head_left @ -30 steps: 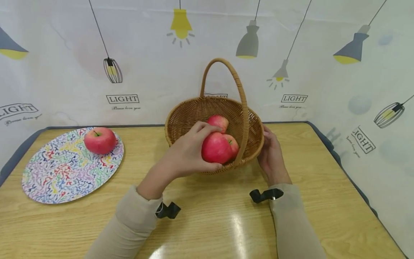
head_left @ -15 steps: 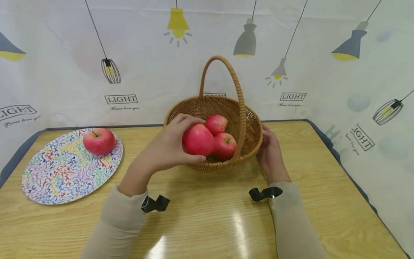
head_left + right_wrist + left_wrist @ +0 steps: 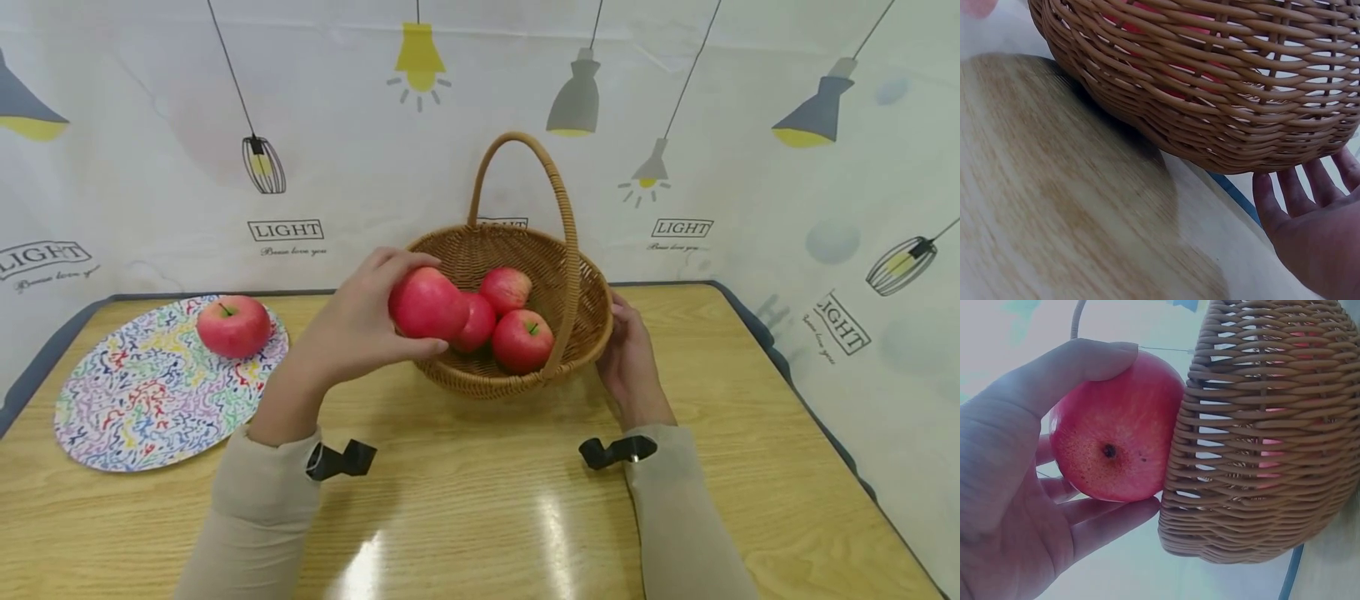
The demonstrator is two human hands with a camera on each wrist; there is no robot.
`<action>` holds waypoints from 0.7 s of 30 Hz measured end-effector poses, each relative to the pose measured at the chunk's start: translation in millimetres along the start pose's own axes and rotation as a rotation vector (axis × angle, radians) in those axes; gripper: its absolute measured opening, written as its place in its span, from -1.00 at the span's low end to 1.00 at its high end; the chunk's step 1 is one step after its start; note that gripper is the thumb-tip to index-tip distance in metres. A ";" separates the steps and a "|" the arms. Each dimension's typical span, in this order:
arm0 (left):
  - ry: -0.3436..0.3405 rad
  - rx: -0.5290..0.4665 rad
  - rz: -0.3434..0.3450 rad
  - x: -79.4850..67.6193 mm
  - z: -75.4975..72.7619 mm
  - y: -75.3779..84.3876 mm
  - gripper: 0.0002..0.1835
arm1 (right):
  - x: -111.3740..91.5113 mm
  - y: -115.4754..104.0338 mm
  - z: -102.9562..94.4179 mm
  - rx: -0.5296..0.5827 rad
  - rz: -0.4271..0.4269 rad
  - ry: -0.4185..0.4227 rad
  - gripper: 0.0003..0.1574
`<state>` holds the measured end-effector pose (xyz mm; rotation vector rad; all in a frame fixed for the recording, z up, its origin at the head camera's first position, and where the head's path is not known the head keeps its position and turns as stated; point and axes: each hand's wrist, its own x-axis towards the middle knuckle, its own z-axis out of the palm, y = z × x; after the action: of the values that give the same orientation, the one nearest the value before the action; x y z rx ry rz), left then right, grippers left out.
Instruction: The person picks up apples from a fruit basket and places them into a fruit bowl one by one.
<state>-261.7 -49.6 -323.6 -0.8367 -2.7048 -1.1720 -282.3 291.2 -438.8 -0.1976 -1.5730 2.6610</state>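
A red apple (image 3: 426, 302) is gripped by my left hand (image 3: 358, 321), thumb on the near side and fingers on the far side. It overlaps the left rim of the wicker basket (image 3: 480, 385) in the head view. In the left wrist view the apple (image 3: 1116, 428) shows its blossom end, close against the woven wall. Inside the basket lie three more red apples (image 3: 523, 342). My right hand (image 3: 632, 367) rests on the basket's right side. Its fingertips touch the lower weave in the right wrist view, where the fingers (image 3: 1297, 195) look fairly straight.
An oval plate (image 3: 142, 408) with a colourful squiggle pattern lies on the left of the wooden table (image 3: 480, 500). One red apple (image 3: 234, 327) sits on its far right part. The basket's tall handle (image 3: 566, 225) arches above it. A lamp-printed backdrop stands behind.
My left hand has moved left with its apple, from over the basket's middle to its left rim. Another apple in the basket has come into sight. My right hand stays at the basket.
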 end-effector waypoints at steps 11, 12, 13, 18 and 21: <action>0.016 0.002 -0.028 2.1 1.8 -3.0 -0.14 | -0.5 -0.7 -1.1 0.001 0.011 0.007 -0.47; 0.017 0.000 -0.029 2.2 1.9 -3.1 -0.14 | -0.6 -0.6 -1.0 -0.002 0.012 0.006 -0.46; 0.018 0.000 -0.030 2.2 2.1 -3.3 -0.14 | -0.5 -0.5 -1.1 -0.005 0.015 0.005 -0.45; 0.015 -0.002 -0.029 2.8 2.6 -3.3 -0.13 | -1.2 -0.6 -1.5 -0.020 0.029 0.001 -0.37; 0.018 0.002 -0.027 3.0 2.4 -2.7 -0.13 | -2.0 -1.0 -1.6 -0.022 0.033 0.006 -0.32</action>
<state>-265.2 -48.1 -326.3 -0.7880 -2.7114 -1.1754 -280.1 292.9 -438.5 -0.2345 -1.6121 2.6663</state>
